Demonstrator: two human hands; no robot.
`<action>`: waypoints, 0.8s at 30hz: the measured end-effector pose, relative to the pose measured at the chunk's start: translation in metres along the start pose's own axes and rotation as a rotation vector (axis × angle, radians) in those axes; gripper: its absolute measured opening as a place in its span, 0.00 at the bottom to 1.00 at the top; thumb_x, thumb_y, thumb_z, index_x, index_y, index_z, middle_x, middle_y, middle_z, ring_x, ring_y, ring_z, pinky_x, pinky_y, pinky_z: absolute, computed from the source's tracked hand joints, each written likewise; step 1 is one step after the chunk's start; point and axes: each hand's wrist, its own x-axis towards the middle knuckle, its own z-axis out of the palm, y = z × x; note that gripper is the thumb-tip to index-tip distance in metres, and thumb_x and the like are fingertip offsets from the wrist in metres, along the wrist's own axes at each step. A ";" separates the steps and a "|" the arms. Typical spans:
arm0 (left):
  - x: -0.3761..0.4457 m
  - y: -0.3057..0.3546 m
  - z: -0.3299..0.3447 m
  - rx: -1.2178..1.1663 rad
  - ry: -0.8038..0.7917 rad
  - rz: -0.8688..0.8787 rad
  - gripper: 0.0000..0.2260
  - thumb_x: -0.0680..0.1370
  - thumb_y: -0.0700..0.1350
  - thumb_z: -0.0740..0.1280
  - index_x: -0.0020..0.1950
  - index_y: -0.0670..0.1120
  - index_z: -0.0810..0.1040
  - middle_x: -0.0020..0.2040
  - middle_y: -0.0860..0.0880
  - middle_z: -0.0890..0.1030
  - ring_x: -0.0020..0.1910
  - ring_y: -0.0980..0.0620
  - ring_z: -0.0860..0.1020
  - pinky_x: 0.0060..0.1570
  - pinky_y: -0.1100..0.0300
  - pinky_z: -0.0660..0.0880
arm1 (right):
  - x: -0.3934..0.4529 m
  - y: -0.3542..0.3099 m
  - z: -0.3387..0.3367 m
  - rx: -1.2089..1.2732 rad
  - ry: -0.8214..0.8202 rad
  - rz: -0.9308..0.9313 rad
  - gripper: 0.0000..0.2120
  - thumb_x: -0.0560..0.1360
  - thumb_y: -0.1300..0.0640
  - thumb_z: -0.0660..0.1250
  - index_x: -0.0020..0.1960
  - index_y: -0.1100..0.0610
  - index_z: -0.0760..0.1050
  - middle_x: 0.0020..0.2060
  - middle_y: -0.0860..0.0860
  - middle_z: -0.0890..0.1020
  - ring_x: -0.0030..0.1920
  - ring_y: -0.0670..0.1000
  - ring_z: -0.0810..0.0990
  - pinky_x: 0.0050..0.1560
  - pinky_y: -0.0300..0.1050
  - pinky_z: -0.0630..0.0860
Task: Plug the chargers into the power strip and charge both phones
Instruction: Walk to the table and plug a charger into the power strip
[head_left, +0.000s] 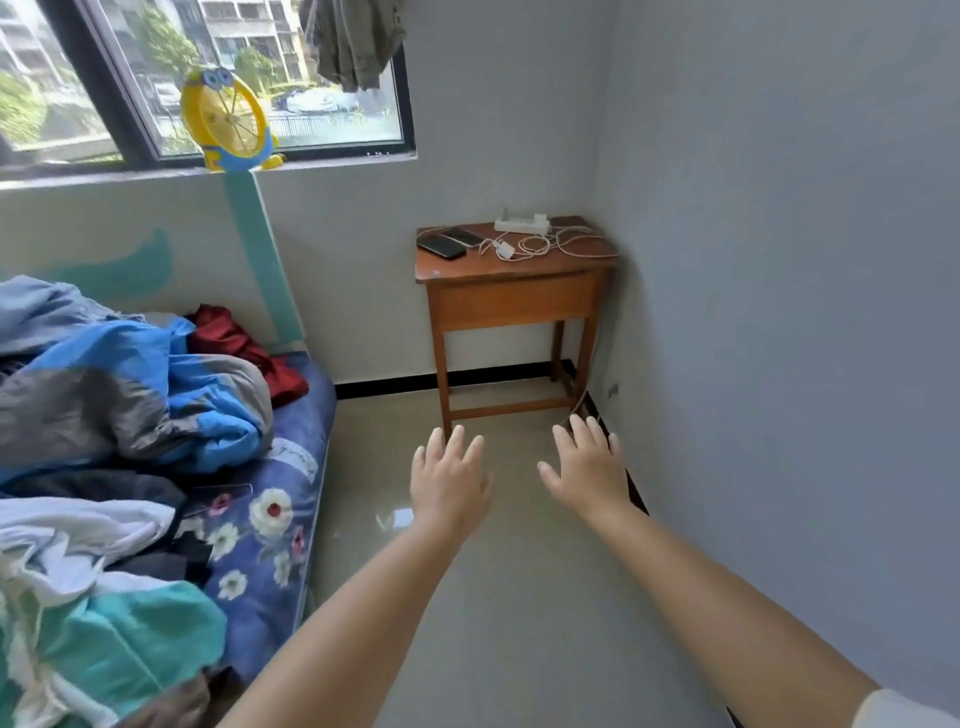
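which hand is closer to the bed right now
Left. The left hand hovers open over the floor just beside the bed; the right hand is farther off, on the wall side.

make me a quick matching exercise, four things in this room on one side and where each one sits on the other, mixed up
Things:
1. power strip
2. dark phone
3. yellow fan
4. red cloth

Places:
A. on the window sill
B. on the bed, beside the blue quilt
C. at the back edge of the wooden table, near the wall
D. at the left end of the tabletop

Pairs: 1-C, 2-D, 3-A, 4-B
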 end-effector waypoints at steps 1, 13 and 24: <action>0.026 -0.004 -0.001 -0.004 0.002 -0.003 0.22 0.78 0.51 0.54 0.72 0.49 0.54 0.75 0.47 0.54 0.74 0.44 0.48 0.70 0.50 0.49 | 0.028 0.000 0.004 0.014 0.000 -0.007 0.26 0.76 0.47 0.58 0.70 0.57 0.58 0.73 0.57 0.57 0.73 0.55 0.51 0.71 0.56 0.50; 0.325 -0.082 0.029 -0.056 -0.006 -0.083 0.24 0.78 0.57 0.52 0.72 0.51 0.56 0.75 0.48 0.56 0.74 0.46 0.49 0.71 0.52 0.49 | 0.324 -0.001 0.047 0.045 -0.019 -0.049 0.26 0.77 0.47 0.57 0.70 0.57 0.58 0.73 0.57 0.58 0.73 0.55 0.51 0.72 0.56 0.49; 0.618 -0.098 0.031 -0.115 -0.023 0.077 0.24 0.77 0.59 0.53 0.71 0.51 0.57 0.75 0.48 0.57 0.74 0.44 0.51 0.71 0.48 0.50 | 0.567 0.049 0.054 0.010 -0.017 0.159 0.26 0.76 0.47 0.58 0.70 0.57 0.60 0.72 0.57 0.60 0.73 0.57 0.53 0.71 0.56 0.53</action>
